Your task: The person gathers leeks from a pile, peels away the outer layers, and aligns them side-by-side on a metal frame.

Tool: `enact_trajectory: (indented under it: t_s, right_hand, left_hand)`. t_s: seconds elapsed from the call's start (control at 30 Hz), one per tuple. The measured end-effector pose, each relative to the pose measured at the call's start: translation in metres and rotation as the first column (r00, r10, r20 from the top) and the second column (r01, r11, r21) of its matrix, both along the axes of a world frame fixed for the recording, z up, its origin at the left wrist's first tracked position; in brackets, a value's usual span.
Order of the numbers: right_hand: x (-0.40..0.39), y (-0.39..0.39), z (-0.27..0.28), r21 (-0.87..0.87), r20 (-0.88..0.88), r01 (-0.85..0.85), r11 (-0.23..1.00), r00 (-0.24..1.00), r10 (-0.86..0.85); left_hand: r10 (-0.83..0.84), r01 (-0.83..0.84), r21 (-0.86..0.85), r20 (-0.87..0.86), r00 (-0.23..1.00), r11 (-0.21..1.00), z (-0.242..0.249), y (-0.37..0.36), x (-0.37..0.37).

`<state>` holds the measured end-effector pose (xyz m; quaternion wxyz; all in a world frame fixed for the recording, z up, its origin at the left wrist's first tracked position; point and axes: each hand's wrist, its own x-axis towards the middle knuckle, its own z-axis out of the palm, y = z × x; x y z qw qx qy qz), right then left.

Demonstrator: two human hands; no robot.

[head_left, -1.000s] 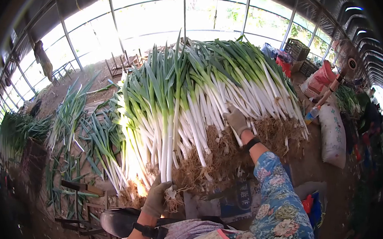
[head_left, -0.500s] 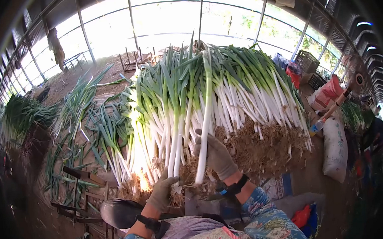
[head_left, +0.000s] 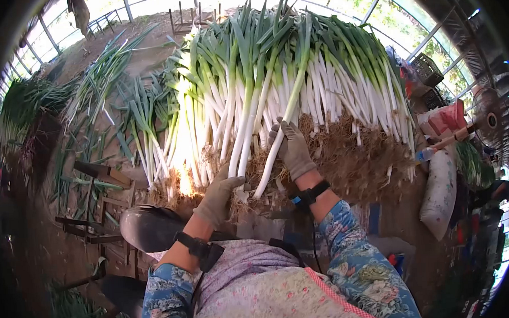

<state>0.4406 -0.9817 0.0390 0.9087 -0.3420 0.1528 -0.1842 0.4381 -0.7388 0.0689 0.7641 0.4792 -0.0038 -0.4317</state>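
Observation:
My left hand (head_left: 217, 196), in a grey-brown work glove, is closed around the lower ends of a couple of leeks (head_left: 244, 142), just above their roots. My right hand (head_left: 293, 151), gloved alike, grips the white shank of a single leek (head_left: 272, 161) that slants up to the right. Its green top lies over the big heap of leeks (head_left: 331, 86) in front of me. Roots with soil (head_left: 360, 153) hang along the near edge of that heap. My fingertips are partly hidden behind the stalks.
Loose leek leaves (head_left: 98, 86) litter the ground at left, near a small wooden stool frame (head_left: 103, 178). A full white sack (head_left: 439, 195), a fan (head_left: 487, 118) and a dark crate (head_left: 427, 69) stand at right. My knee in a dark boot-like covering (head_left: 149, 228) is close by.
The view has tilted down, so the heap and both hands appear higher. Each hand keeps its grip, and the leek in my right hand appears to lean further right.

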Motion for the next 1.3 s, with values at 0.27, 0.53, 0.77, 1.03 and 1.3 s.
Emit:
enact_trajectory:
  t_s: [0.27,0.53,0.77,1.03,1.3]
  right_hand:
    - [0.005,0.050,0.025,-0.816,-0.120,0.039,0.577,0.964,-0.235]
    - [-0.002,0.049,-0.010,-0.898,-0.158,0.025,0.439,0.913,-0.376]
    - [-0.003,0.049,-0.010,-0.179,-0.201,-0.203,0.963,0.965,0.167]
    - [-0.040,0.033,0.016,0.095,-0.184,-0.381,0.920,0.901,0.393]
    - [-0.139,0.017,0.068,-0.134,-0.472,-0.510,0.850,0.787,0.398]
  left_hand:
    - [-0.033,0.028,0.041,0.115,0.993,0.999,-0.032,-0.013,-0.006]
    - [-0.058,0.036,0.112,0.206,0.977,0.993,-0.020,-0.015,-0.016]
    - [-0.077,0.066,0.047,0.288,0.955,0.997,-0.033,-0.021,-0.022]
    - [-0.318,0.282,0.158,0.297,0.901,0.946,0.004,-0.012,-0.022]
    - [-0.292,0.284,0.074,0.160,0.943,0.956,0.033,-0.059,-0.005]
